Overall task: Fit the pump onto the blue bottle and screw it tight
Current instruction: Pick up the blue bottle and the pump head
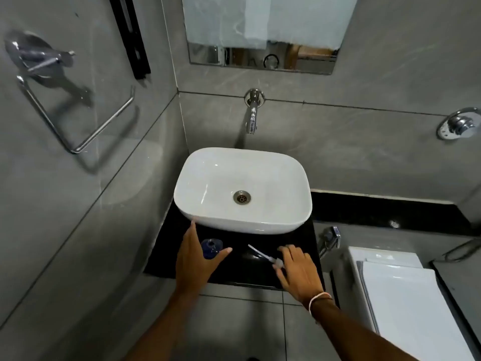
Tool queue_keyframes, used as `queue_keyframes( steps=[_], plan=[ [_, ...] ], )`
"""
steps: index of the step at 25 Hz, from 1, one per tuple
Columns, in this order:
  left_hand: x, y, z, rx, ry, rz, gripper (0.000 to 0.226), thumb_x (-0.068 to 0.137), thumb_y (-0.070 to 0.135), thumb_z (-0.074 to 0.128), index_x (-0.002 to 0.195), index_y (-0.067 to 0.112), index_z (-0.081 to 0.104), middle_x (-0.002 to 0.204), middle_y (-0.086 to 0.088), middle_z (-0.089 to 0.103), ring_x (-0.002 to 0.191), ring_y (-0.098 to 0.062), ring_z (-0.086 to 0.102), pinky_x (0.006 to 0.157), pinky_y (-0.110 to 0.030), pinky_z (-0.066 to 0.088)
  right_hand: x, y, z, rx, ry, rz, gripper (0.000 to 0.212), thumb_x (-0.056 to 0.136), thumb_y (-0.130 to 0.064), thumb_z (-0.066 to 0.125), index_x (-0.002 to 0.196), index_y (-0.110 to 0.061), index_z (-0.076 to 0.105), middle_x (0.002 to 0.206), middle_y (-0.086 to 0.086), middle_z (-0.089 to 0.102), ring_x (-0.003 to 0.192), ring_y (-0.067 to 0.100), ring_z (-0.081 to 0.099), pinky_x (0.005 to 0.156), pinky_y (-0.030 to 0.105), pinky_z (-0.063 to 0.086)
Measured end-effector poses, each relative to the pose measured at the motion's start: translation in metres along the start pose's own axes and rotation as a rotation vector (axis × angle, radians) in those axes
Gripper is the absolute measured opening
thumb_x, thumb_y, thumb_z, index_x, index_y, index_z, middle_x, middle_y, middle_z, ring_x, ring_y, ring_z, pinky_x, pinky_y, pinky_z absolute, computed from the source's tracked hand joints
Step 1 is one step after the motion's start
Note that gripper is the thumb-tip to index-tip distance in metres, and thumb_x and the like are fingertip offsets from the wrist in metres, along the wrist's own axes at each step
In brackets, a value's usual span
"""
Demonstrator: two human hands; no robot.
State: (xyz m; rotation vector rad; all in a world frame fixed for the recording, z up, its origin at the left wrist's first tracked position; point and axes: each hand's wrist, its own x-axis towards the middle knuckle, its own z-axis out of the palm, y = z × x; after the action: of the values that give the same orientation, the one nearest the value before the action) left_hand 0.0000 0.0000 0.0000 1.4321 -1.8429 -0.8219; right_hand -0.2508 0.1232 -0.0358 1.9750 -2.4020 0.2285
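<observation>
The blue bottle [211, 247] stands upright on the black counter [250, 272], its round mouth uncovered. My left hand [195, 261] is spread around it, fingers on its left and thumb on its right, apart from its sides as far as I can tell. The pump [263, 255] lies flat on the counter to the right, its clear tube pointing up-left toward the basin. My right hand [296, 272] hovers over the pump's head end with fingers spread, and hides part of the head.
A white basin [243, 190] sits on the counter just behind both hands, under a wall tap [252, 113]. A white toilet cistern lid [400, 295] is at lower right. A chrome towel ring [78, 113] hangs on the left wall.
</observation>
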Motion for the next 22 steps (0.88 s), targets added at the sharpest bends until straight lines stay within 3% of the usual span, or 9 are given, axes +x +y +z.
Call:
queue_keyframes(
  steps=[2, 5, 8, 11, 14, 16, 19, 22],
  plan=[
    [-0.002, -0.001, 0.004, -0.148, -0.036, -0.175, 0.131, 0.056, 0.059, 0.089, 0.158, 0.017, 0.018, 0.161, -0.010, 0.033, 0.146, -0.028, 0.035, 0.115, -0.045, 0.038, -0.001, 0.001, 0.010, 0.032, -0.105, 0.105, 0.050, 0.088, -0.038, 0.063, 0.131, -0.013, 0.053, 0.121, 0.009, 0.059, 0.105, 0.031, 0.061, 0.084, 0.042, 0.053],
    [-0.003, -0.018, 0.021, -0.237, -0.077, -0.280, 0.127, 0.054, 0.048, 0.094, 0.156, 0.015, 0.025, 0.156, -0.011, 0.041, 0.141, -0.027, 0.043, 0.111, -0.039, 0.041, 0.006, 0.003, 0.028, 0.114, -0.227, 0.210, 0.048, 0.091, -0.032, 0.064, 0.133, -0.014, 0.050, 0.127, 0.010, 0.054, 0.111, 0.032, 0.057, 0.088, 0.044, 0.054],
    [-0.004, -0.025, 0.030, -0.275, -0.012, -0.266, 0.099, 0.060, 0.040, 0.094, 0.142, 0.015, 0.046, 0.137, -0.007, 0.058, 0.124, -0.024, 0.058, 0.096, -0.027, 0.050, 0.011, 0.002, 0.038, 0.172, -0.173, 0.226, 0.033, 0.091, -0.027, 0.065, 0.121, -0.015, 0.057, 0.117, 0.009, 0.058, 0.102, 0.030, 0.057, 0.081, 0.044, 0.055],
    [-0.001, -0.028, 0.030, -0.300, 0.049, -0.228, 0.067, 0.065, 0.037, 0.092, 0.119, 0.018, 0.059, 0.112, -0.001, 0.066, 0.104, -0.019, 0.066, 0.076, -0.012, 0.054, 0.008, 0.003, 0.037, 0.384, -0.114, 0.174, 0.028, 0.092, -0.024, 0.067, 0.118, -0.016, 0.061, 0.108, 0.006, 0.065, 0.096, 0.026, 0.064, 0.079, 0.042, 0.058],
    [0.001, -0.027, 0.026, -0.323, 0.043, -0.220, 0.057, 0.065, 0.031, 0.093, 0.111, 0.017, 0.062, 0.103, 0.001, 0.067, 0.096, -0.013, 0.067, 0.072, -0.007, 0.052, 0.015, -0.010, 0.014, 0.623, 0.019, 0.086, 0.034, 0.093, -0.016, 0.070, 0.126, -0.010, 0.064, 0.119, 0.003, 0.065, 0.105, 0.008, 0.065, 0.092, 0.019, 0.054],
    [0.001, -0.027, 0.025, -0.321, 0.040, -0.210, 0.056, 0.064, 0.030, 0.093, 0.110, 0.016, 0.063, 0.101, 0.000, 0.068, 0.094, -0.011, 0.067, 0.072, -0.008, 0.053, 0.025, -0.028, -0.011, 0.739, 0.090, 0.056, 0.036, 0.091, -0.012, 0.073, 0.126, -0.008, 0.066, 0.119, -0.001, 0.066, 0.105, -0.006, 0.062, 0.089, 0.004, 0.046],
    [0.001, -0.031, 0.026, -0.298, 0.035, -0.207, 0.057, 0.064, 0.033, 0.093, 0.110, 0.017, 0.063, 0.103, -0.001, 0.070, 0.095, -0.012, 0.067, 0.072, -0.008, 0.053, 0.047, -0.052, -0.049, 0.850, 0.120, 0.038, 0.030, 0.083, -0.011, 0.080, 0.112, -0.014, 0.071, 0.100, -0.004, 0.075, 0.091, 0.002, 0.070, 0.078, 0.012, 0.054],
    [0.000, -0.028, 0.026, -0.289, 0.038, -0.216, 0.056, 0.065, 0.030, 0.093, 0.109, 0.014, 0.063, 0.103, 0.000, 0.068, 0.093, -0.014, 0.065, 0.067, -0.003, 0.049, 0.072, -0.071, -0.081, 0.753, 0.051, -0.042, 0.020, 0.079, -0.011, 0.079, 0.097, -0.019, 0.075, 0.087, -0.004, 0.076, 0.076, 0.015, 0.070, 0.070, 0.025, 0.057]
  ],
)
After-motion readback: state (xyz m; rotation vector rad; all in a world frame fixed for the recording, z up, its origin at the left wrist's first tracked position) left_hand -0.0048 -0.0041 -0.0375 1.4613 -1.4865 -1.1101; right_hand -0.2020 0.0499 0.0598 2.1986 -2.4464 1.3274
